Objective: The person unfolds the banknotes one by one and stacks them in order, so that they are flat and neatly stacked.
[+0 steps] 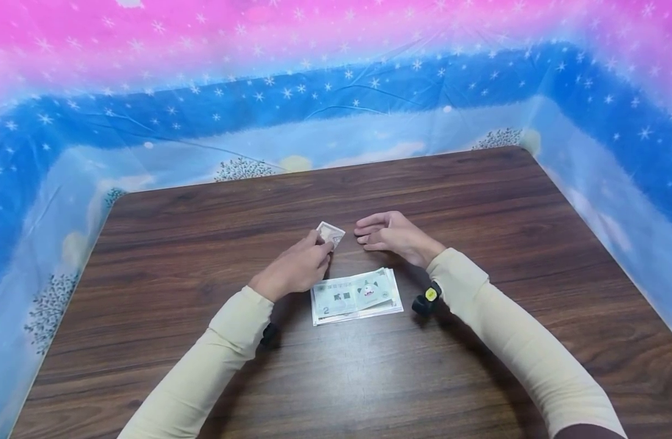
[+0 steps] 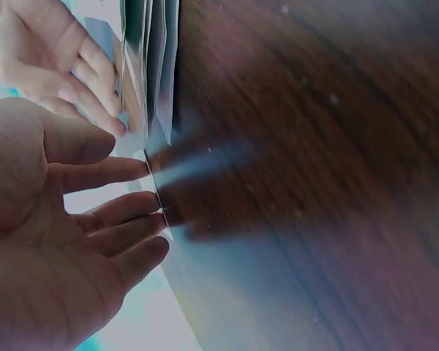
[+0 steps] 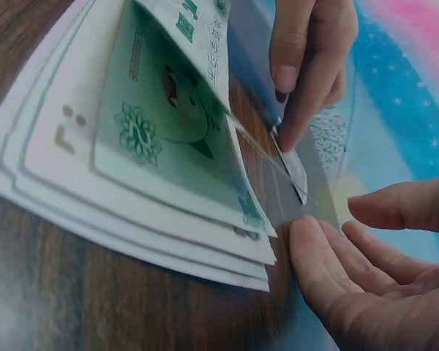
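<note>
On the table, my left hand (image 1: 297, 263) rests its fingertips on a small folded paper note (image 1: 333, 234), pale with brownish print. In the left wrist view the fingers (image 2: 124, 208) are fairly straight and the thumb stands apart from them. My right hand (image 1: 395, 236) is just right of that note, fingers loosely bent, holding nothing. Nearer the body lies a stack of play banknotes (image 1: 352, 296), its top one green with a "2" and a cartoon animal. In the right wrist view the top green banknote (image 3: 161, 124) is creased and partly raised.
The brown wood-grain table (image 1: 215, 225) has rounded far corners. Behind and beside it hangs a pink and blue cloth (image 1: 292, 91) with snowflakes. Black wrist devices are strapped at both cream sleeves (image 1: 495, 305), the right one (image 1: 425, 300) close to the stack.
</note>
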### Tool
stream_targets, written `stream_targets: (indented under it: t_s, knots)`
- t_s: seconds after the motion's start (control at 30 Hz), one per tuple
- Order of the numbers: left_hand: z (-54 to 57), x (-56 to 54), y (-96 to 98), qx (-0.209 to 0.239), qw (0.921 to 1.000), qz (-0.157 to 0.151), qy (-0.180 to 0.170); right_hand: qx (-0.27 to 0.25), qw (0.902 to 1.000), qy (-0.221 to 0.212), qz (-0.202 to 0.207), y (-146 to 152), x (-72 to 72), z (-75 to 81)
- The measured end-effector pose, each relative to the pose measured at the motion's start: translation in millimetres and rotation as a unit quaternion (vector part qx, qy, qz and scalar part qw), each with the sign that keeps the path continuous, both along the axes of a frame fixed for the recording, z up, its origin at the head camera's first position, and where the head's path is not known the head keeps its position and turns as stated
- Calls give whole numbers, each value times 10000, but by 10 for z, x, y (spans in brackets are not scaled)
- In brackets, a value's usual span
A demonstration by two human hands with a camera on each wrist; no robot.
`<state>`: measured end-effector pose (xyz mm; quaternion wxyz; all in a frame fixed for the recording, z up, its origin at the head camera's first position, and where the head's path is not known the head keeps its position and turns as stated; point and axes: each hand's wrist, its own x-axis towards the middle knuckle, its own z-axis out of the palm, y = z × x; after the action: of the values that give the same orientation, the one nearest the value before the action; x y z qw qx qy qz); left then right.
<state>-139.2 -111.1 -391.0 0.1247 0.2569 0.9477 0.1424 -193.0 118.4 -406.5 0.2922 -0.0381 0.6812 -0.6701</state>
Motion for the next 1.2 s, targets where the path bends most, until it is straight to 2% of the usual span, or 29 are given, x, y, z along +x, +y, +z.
stream_targets:
  t_s: [0.17, 0.4, 0.67, 0.87, 1.0, 1.1, 1.2]
  knots:
    - [-1, 11, 53, -65, 9998, -152, -92, -94, 9999, -48, 19, -39, -3, 2]
    - [-18, 28, 102, -37, 9992, -396, 8, -234, 9995, -204, -28, -52, -16, 2]
    - [-19, 62, 142, 108, 9984, -510, 225, -844, 9932, -674, -442, -45, -8, 17]
    - [-5, 87, 170, 192, 9985, -513, 22, -1105, 9858, -888, -896, -65, 7, 4]
    - [-2, 102, 193, 358, 9978, -529, -162, -833, 9888, -674, -1041, -80, 29, -55]
    - [7, 121, 213, 499, 9968, -552, -283, -269, 9927, -354, -1121, -99, 42, -88]
    - [29, 148, 223, 688, 9958, -508, -311, 241, 9914, -171, -1276, -120, 49, -84]
